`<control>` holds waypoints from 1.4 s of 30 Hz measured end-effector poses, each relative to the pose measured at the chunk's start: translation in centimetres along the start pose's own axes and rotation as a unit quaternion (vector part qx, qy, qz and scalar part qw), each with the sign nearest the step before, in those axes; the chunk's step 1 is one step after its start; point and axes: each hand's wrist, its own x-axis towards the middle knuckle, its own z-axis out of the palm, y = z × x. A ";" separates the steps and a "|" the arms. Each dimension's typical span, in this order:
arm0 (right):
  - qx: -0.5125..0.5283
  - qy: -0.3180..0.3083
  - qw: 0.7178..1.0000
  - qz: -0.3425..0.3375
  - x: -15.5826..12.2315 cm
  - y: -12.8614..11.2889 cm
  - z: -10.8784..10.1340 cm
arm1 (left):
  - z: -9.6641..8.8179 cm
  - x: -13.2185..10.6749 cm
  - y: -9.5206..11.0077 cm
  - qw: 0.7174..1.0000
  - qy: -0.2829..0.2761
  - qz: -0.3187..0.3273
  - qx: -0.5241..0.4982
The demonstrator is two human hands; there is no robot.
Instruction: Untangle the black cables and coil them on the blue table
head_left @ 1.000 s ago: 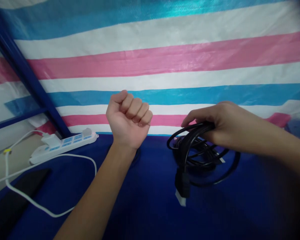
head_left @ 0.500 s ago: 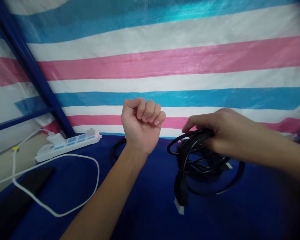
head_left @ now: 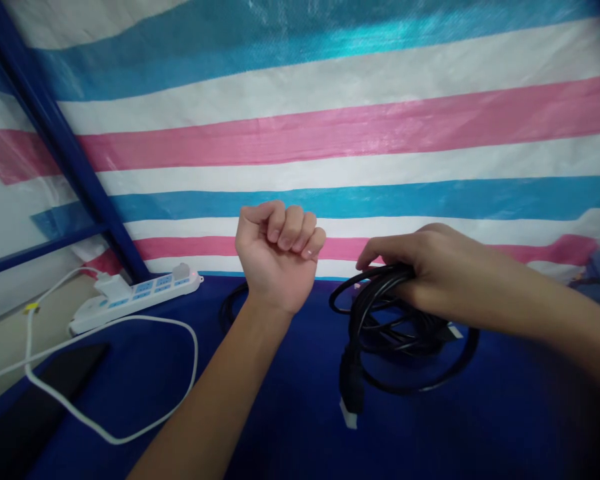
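Note:
My right hand (head_left: 433, 263) grips a coiled black cable (head_left: 375, 303) from above, with the fingertips hidden behind the loops. One black plug (head_left: 351, 383) of this cable hangs down at the front, its tip pale. A second pale tip (head_left: 454, 331) shows at the right side of the coil. To the left, my left hand (head_left: 280, 257) is raised with its palm side facing me. Its fingers are curled into a fist, and nothing shows in them. Behind the left wrist, part of a black cable loop (head_left: 227, 307) lies on the blue surface (head_left: 290, 400).
A white power strip (head_left: 135, 297) with a white plug (head_left: 113, 285) in it lies at the left. A white cord (head_left: 195, 353) loops across the surface near a flat dark object (head_left: 55, 387). Striped sheeting (head_left: 330, 133) hangs behind, beside a blue metal frame (head_left: 75, 153).
Both hands and the cable appear slightly further left in the picture, as the view has shifted a little. The right hand keeps its grip; the left stays closed.

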 end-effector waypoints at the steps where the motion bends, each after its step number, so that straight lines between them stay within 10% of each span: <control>1: 0.001 0.000 1.000 -0.002 0.0 0.0 0.0 | 0.0 0.0 0.0 1.000 0.002 -0.001 0.000; 33: -0.001 0.010 1.000 0.003 -0.2 0.0 0.1 | 0.5 -0.3 -1.0 0.989 -0.018 -0.014 0.149; 39: -0.031 -0.004 0.998 0.054 0.2 0.7 0.7 | 0.4 -0.9 -1.2 0.799 -0.098 -0.149 0.574; 42: -0.049 0.021 0.995 0.083 0.4 0.9 0.5 | 0.4 -1.3 -1.2 0.762 -0.129 -0.202 0.601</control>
